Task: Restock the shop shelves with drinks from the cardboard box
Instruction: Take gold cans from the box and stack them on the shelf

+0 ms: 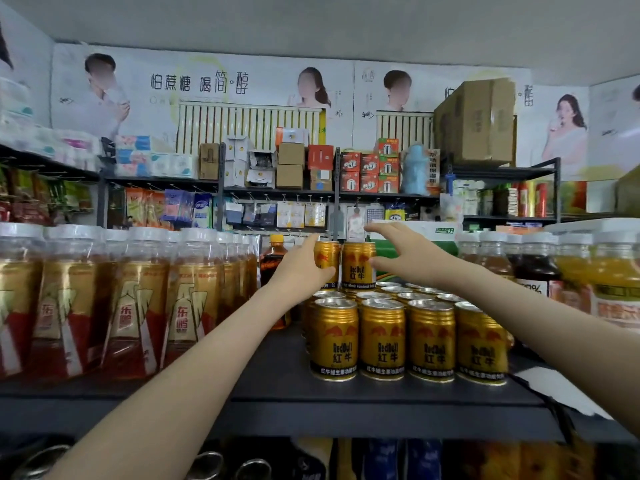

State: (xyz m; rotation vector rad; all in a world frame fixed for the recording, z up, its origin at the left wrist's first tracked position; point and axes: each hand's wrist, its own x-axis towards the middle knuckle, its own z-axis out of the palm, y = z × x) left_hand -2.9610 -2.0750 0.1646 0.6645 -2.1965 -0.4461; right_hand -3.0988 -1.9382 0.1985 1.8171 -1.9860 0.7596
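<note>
1. Left hand (301, 268) reaches far over the dark shelf (277, 386) and grips the left upper can (328, 258); its thumb lies across the can's near face and its fingers curl round the far left side.
2. Right hand (405, 254) is spread wide and holds nothing; its fingers stretch out above the right upper can (358, 266); its thumb lies just beside that can's right side, and whether it touches cannot be told.
3. Both upper cans stand upright, close side by side, on top of the far rows of the lower cans (408, 341); all are gold with red bulls on the label.
4. Lower cans stand upright in rows on the shelf, right of centre; four make up the near row.
5. White-capped bottles (138, 299) with gold and red labels fill the left of the shelf; a dark bottle with an orange cap (275, 254) stands between them and the cans, partly hidden by the left hand.
6. Orange juice bottles (613, 282), also white-capped, stand at the right, with darker bottles beside them.
7. Far racks carry small boxes, tissue packs and hanging packets; a brown carton (474, 123) sits on the top of the far right rack; posters (207, 84) cover the far wall.
</note>
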